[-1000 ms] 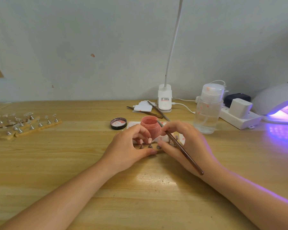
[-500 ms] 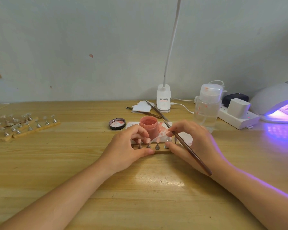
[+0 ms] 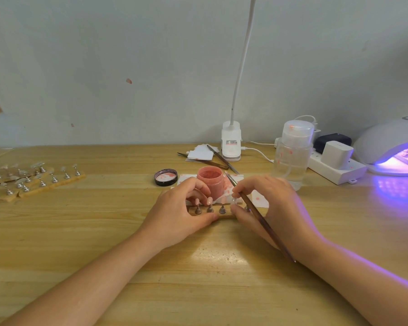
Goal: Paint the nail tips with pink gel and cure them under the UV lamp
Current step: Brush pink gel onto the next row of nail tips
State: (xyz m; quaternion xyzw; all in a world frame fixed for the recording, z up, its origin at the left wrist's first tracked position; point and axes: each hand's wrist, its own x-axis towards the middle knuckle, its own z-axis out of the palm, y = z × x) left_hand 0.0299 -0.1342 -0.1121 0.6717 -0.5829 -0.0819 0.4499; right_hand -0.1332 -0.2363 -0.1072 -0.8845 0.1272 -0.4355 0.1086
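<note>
1. Head view: the left hand [image 3: 174, 215] pinches the strip [image 3: 224, 216] of nail tips at centre, before the open gel jar [image 3: 210, 182].
2. The right hand [image 3: 271, 208] grips one brush [image 3: 259, 217].
3. Risk: the brush handle could knock a tip loose.
4. Count: one jar, one lid [image 3: 165, 177], one UV lamp [image 3: 391, 147] at 3 o'clock, four visible stands.
</note>
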